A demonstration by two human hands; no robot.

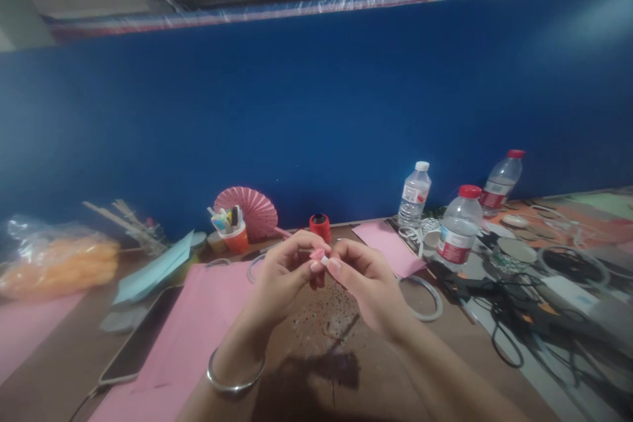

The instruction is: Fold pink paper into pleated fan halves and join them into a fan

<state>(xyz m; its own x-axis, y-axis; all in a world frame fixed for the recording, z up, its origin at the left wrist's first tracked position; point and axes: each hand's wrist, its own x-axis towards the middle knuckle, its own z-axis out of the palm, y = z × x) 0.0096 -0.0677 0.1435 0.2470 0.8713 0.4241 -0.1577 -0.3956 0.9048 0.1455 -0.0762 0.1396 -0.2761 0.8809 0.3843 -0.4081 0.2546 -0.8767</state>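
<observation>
Pinching one pink piece (319,254), left grip (284,275) and right grip (370,283) closed, three bottles (459,227) beyond

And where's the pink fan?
In the head view, the pink fan is left of centre, partly behind the red-and-white cup and in front of the blue panel.

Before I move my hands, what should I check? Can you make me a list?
1. Pink piece held at the fingertips of the left hand and right hand: ok.
2. Underside of the pink piece neat: cannot tell, fingers hide it.
3. Table below the hands free of dark specks: not ok, lots are scattered there.
4. Caps on all three bottles: ok.
5. Bracelet apart from the pink piece: ok, it sits around the left wrist.
</observation>
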